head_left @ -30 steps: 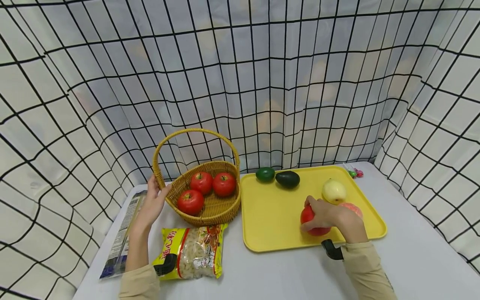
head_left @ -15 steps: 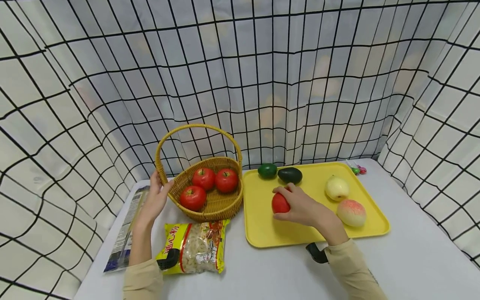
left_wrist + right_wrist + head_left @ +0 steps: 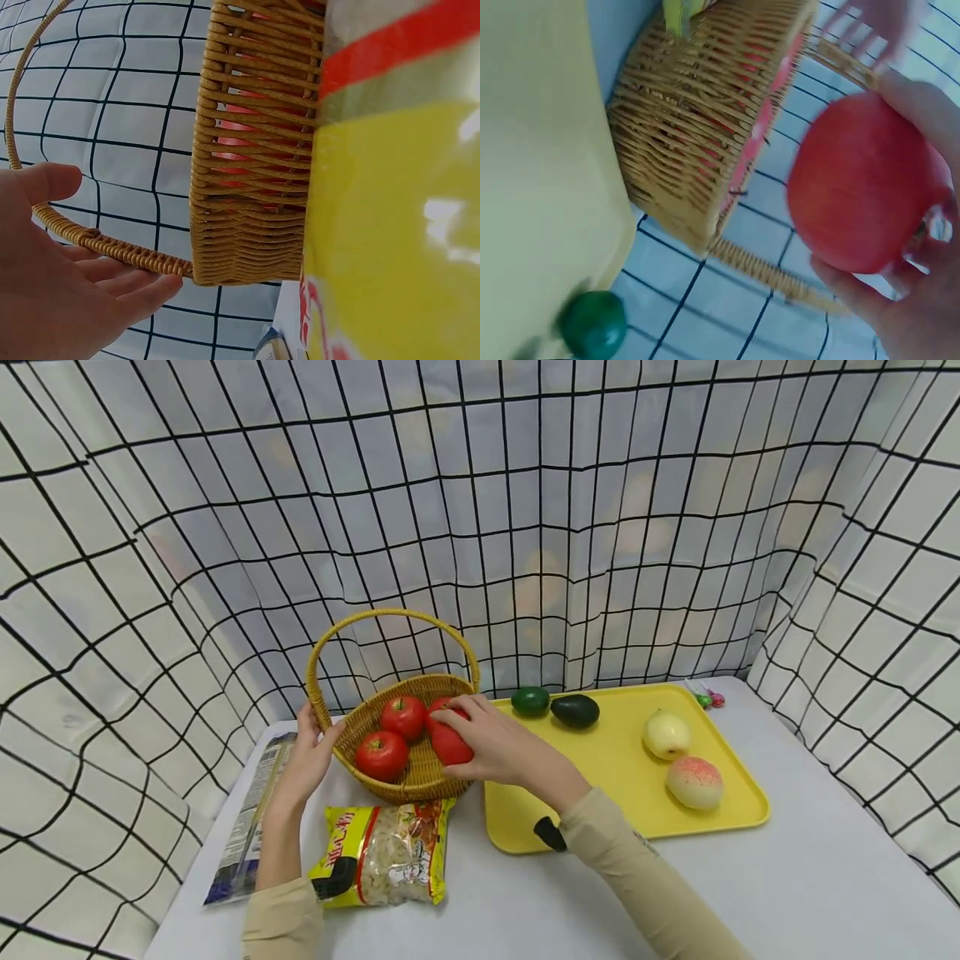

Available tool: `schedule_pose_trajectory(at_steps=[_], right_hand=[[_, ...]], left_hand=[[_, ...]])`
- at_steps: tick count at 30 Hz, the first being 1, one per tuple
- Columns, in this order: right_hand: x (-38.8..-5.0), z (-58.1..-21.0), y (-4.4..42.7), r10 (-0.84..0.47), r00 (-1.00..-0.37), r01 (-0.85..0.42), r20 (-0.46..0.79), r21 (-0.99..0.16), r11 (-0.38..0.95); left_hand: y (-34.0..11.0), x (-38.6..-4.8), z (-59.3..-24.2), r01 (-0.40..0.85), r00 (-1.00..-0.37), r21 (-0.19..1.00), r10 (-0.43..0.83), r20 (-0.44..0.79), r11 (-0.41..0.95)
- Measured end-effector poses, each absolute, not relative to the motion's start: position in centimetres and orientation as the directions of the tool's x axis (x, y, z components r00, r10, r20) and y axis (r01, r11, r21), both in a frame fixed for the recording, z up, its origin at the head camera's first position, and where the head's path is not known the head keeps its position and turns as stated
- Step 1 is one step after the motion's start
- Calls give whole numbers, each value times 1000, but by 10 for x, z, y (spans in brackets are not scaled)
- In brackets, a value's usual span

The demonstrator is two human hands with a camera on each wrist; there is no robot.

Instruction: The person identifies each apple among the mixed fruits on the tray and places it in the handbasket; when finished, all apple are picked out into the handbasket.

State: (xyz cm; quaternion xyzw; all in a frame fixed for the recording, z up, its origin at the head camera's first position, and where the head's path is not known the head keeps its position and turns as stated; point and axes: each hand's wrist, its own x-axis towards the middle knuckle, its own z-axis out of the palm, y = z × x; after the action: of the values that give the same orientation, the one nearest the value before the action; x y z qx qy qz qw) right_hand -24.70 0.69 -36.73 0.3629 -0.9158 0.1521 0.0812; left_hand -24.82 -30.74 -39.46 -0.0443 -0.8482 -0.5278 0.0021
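A wicker basket (image 3: 420, 785) with an arched handle (image 3: 393, 612) stands left of the tray, with red apples (image 3: 382, 756) in it. My left hand (image 3: 306, 764) holds the handle's left lower end, fingers behind it and thumb in front; in the left wrist view the handle passes between thumb and fingers. Over the basket's right side, my right hand (image 3: 495, 739) grips another red apple (image 3: 862, 180), fingers and thumb around it. That apple partly hides one in the basket. In the right wrist view the held apple is apart from the basket wall (image 3: 682, 120).
The yellow tray (image 3: 615, 818) bears a pale yellow pear-like fruit (image 3: 666, 734), a peach (image 3: 695, 782) and two dark green avocado-like fruits (image 3: 574, 712). A yellow food bag (image 3: 390, 856) lies before the basket, a flat packet (image 3: 251, 827) to its left. Small wrapped sweets (image 3: 711, 699) lie behind the tray.
My right hand has carried the apple from the tray's right part leftward to over the basket. The peach is now uncovered. My left hand stays at the handle.
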Motion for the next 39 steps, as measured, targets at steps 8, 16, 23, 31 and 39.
schedule_pose_trajectory(at_steps=[8,16,23,31,39], right_hand=[[-309,-337,-60,-619,-769,-627,156,-2,779],[-370,-334,-80,-490,-870,-493,53,-65,868],[-378,-355,-70,-398,-917,-396,-13,-80,915],[-367,-363,-72,-429,-894,-419,-133,-95,903],[-365,-368,-76,-445,-881,-436,-164,-86,896]], left_hand=[[-303,-255,-395,79,-997,912,53,63,403],[-302,-255,-390,97,-995,904,60,80,417],[-298,-248,-394,67,-997,902,66,43,427],[-303,-247,-395,41,-999,902,46,23,430],[-309,-245,-392,38,-999,902,47,20,430]])
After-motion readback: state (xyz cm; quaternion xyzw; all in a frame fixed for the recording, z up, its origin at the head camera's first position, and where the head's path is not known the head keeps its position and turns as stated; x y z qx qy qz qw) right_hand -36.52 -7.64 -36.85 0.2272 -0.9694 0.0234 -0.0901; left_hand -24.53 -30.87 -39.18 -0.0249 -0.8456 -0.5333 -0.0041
